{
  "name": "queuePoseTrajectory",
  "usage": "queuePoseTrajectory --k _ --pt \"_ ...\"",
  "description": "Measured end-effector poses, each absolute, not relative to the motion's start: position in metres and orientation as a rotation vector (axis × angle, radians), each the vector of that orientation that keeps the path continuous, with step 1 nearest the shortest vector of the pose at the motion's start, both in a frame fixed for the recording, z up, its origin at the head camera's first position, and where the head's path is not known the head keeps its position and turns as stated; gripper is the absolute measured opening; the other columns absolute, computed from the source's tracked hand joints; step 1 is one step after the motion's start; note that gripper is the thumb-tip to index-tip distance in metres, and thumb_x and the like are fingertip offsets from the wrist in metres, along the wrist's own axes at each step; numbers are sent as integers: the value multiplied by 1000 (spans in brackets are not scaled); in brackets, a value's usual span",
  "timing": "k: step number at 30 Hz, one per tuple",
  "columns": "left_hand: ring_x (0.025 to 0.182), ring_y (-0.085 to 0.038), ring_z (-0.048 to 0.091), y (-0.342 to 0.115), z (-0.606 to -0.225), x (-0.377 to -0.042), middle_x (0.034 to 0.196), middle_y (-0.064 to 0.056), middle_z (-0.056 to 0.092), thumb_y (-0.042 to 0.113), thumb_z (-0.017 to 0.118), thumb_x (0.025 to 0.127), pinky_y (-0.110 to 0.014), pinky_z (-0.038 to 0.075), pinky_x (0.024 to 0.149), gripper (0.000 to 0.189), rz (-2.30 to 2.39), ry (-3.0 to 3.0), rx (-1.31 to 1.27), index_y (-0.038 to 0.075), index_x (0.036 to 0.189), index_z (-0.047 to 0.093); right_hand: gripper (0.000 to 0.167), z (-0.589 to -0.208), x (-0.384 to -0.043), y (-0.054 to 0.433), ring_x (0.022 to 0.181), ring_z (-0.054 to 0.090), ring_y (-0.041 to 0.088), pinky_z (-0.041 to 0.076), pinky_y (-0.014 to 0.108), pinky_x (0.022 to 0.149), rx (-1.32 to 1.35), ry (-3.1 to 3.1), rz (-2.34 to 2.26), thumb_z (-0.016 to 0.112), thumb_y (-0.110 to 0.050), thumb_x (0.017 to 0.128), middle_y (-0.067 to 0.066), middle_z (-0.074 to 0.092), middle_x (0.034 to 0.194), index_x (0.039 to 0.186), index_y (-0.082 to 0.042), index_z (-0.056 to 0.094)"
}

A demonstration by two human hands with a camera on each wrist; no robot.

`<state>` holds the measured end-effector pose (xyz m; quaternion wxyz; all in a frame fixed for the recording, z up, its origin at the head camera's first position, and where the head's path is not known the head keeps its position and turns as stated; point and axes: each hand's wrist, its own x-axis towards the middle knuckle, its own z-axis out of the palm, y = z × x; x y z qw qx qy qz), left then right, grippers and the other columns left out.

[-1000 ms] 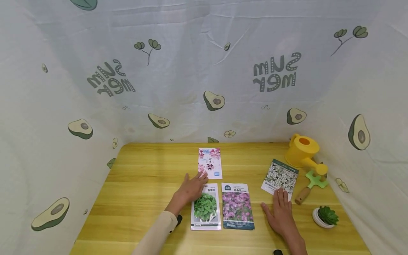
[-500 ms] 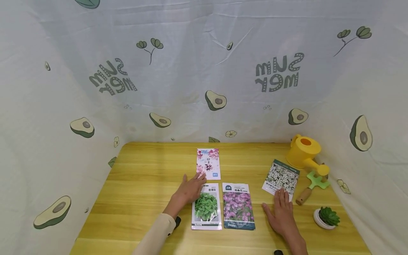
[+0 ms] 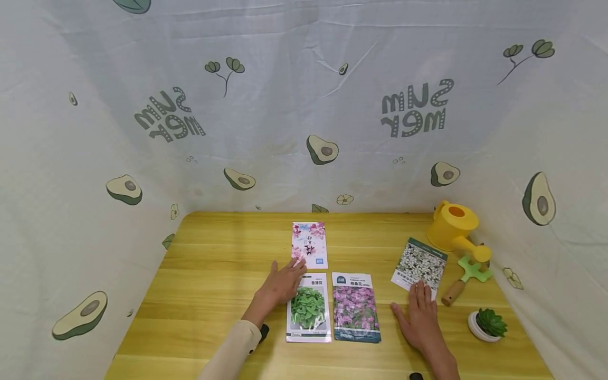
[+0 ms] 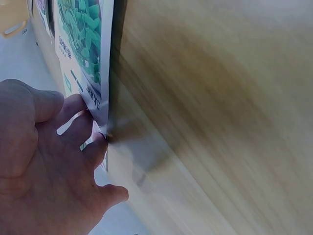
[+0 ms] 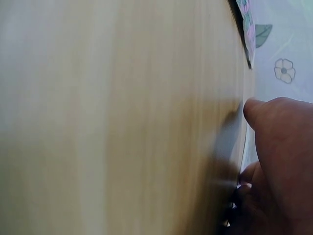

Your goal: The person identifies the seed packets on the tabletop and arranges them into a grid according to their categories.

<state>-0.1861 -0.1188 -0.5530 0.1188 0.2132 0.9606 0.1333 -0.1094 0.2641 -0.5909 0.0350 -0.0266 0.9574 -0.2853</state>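
Note:
My left hand lies at the middle of the table, its fingertips on the lower left corner of a pink blossom seed packet. Its fingers also overlap the top left of a seed packet with green leaves, whose edge appears close by the fingers in the left wrist view. On the right, my right hand rests its extended fingers on the lower edge of a tilted white-flower seed packet, thumb spread out to the left. Between the hands lies a purple-flower seed packet, beside the green-leaf one.
A yellow watering can stands at the back right. In front of it lie a green hand rake with a wooden handle and a small potted succulent. Printed cloth hangs behind the wooden table.
The pink blossom packet has slid slightly left under my left fingertips, which moved left a little with it. My right hand and its packet have stayed put.

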Motion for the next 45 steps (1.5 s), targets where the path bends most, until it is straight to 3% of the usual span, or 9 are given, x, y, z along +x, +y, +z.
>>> queuePoseTrajectory --k 8,15,26,45 --pt "163 -26 31 -117 -551 -186 174 0 37 21 44 116 -71 19 128 47 379 2803 610 13 162 51 92 -587 -112 266 157 -12 62 1 81 122 -74 2913 -831 50 -41 115 48 -5 167 160 24 4" --pt "163 -26 30 -117 -552 -187 174 0 37 21 43 116 -71 18 129 47 375 2803 604 13 163 50 87 -583 -119 265 157 0 64 9 80 122 -112 2953 -751 54 -37 114 49 3 167 159 26 13" --pt "163 -28 31 -116 -548 -185 173 -2 39 20 45 116 -70 21 128 47 381 2810 623 11 161 52 86 -584 -125 266 156 5 65 13 82 120 -168 2992 -757 53 -38 114 50 9 165 158 26 17" --pt "163 -26 31 -117 -552 -183 174 0 38 22 43 117 -69 19 129 47 393 2805 588 14 162 51 86 -581 -135 255 157 2 63 9 81 122 -166 2941 -712 49 -40 115 47 3 168 160 24 15"
